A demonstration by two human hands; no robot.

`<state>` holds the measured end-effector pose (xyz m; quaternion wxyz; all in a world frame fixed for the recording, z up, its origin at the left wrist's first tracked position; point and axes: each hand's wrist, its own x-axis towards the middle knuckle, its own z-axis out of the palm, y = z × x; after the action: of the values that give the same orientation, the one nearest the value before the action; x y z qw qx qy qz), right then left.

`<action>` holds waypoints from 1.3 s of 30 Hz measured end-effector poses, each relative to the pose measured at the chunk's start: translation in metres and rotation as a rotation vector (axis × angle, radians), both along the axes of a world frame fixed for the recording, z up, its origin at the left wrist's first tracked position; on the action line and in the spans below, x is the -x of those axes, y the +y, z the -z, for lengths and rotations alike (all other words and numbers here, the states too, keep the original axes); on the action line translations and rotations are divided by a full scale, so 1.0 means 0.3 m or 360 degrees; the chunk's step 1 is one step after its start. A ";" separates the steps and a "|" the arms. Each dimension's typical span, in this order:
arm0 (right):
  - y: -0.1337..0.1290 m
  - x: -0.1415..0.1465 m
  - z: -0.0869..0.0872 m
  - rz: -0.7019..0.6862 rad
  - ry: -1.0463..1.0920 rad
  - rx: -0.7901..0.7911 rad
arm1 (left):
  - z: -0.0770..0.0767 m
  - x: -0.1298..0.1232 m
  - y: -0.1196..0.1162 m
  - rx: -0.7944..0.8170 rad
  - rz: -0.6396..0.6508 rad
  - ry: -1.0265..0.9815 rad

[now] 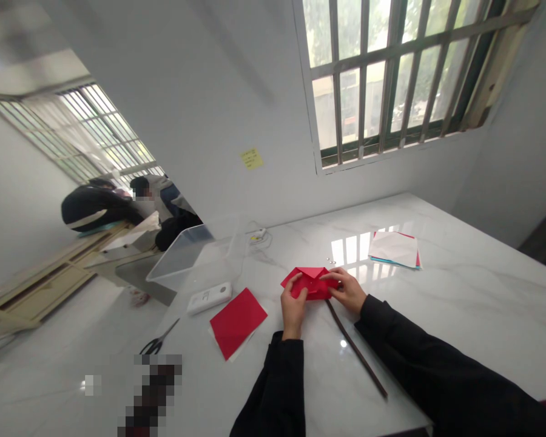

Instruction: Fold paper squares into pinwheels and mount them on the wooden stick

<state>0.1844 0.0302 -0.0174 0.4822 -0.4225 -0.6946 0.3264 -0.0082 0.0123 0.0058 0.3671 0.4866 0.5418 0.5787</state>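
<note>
A piece of red folded paper, with pointed flaps turned toward its middle, is between my two hands in the head view. My left hand grips its left side, thumb on the front. At the right edge, the fingers of my right hand pinch a flap. A dark brown stick runs from beneath the paper toward the table's front edge; whether it is fixed to the paper is hidden. Just beyond the paper lie several tiny whitish pieces, too small to name.
Red sheets lie to the left, near a white box-shaped device and black scissors. A clear plastic bin stands behind them. Stacked paper rests at the back right of the marble-patterned table. People sit farther off.
</note>
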 end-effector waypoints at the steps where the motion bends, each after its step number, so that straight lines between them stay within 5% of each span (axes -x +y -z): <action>1: 0.000 -0.001 0.000 0.0028 -0.0024 -0.0024 | -0.001 -0.001 0.000 0.0010 0.0028 -0.0035; 10: 0.027 -0.036 0.004 0.0101 -0.0114 -0.0299 | -0.023 -0.027 -0.024 0.0050 0.0425 -0.0087; 15: 0.032 -0.053 -0.014 0.0147 0.0011 -0.0235 | -0.039 -0.025 -0.032 0.0027 0.0533 -0.0079; 28: 0.044 -0.065 -0.027 0.0291 0.0603 0.0325 | -0.024 -0.016 -0.013 0.0023 0.0164 -0.0287; 39: 0.052 -0.067 -0.019 0.0221 0.0997 0.0558 | -0.028 -0.013 -0.016 0.0128 0.0157 -0.0396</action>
<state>0.2043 0.0458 -0.0116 0.6128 -0.4244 -0.4163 0.5207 -0.0044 0.0074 0.0143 0.4786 0.4221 0.4903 0.5936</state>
